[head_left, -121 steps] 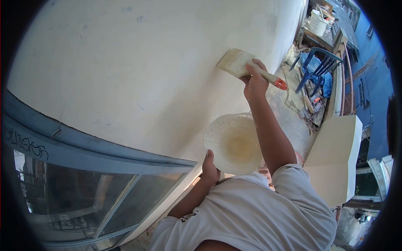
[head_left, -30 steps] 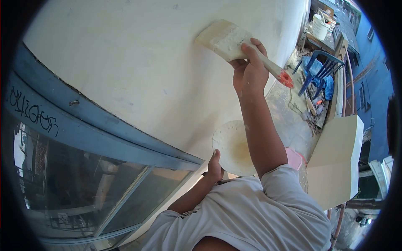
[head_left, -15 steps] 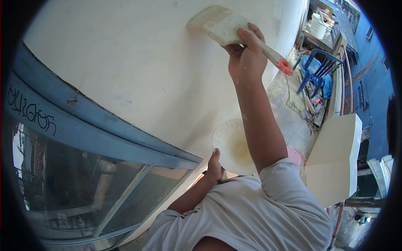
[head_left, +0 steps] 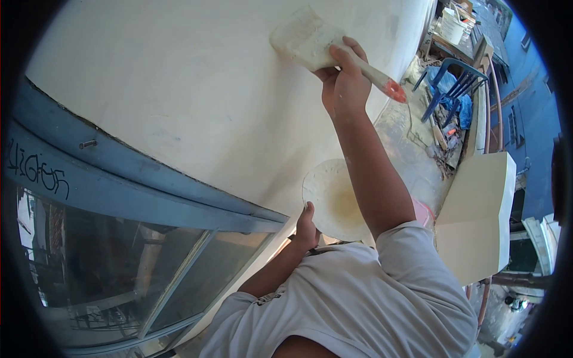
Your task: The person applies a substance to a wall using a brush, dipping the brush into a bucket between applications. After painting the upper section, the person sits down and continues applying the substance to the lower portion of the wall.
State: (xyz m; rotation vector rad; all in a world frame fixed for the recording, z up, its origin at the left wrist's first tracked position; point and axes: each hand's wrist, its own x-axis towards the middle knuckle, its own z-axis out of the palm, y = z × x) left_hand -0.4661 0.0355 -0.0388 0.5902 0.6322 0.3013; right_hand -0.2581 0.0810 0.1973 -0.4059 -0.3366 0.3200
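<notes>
High up in the head view, my right hand [head_left: 348,83] grips a wide, whitish brush [head_left: 307,45] near the base of its handle, which ends in a red tip with a hole. The bristles lie against the pale wall [head_left: 197,89]. Lower down, my left hand [head_left: 307,228] holds the rim of a round, shallow white bowl [head_left: 334,200] with a yellowish patch inside. Its thumb lies over the rim and the other fingers are hidden. My right forearm covers part of the bowl.
A blue-framed window [head_left: 137,197] lies at the left, with a bolt [head_left: 88,144] sticking out of its frame. At the right are a blue plastic chair [head_left: 456,83], a white bucket [head_left: 452,27], a cream panel [head_left: 474,221] and metal railing pipes.
My right hand and the brush have shifted slightly left. The camera view has moved a little, and the bowl appears slightly higher, still in my left hand.
</notes>
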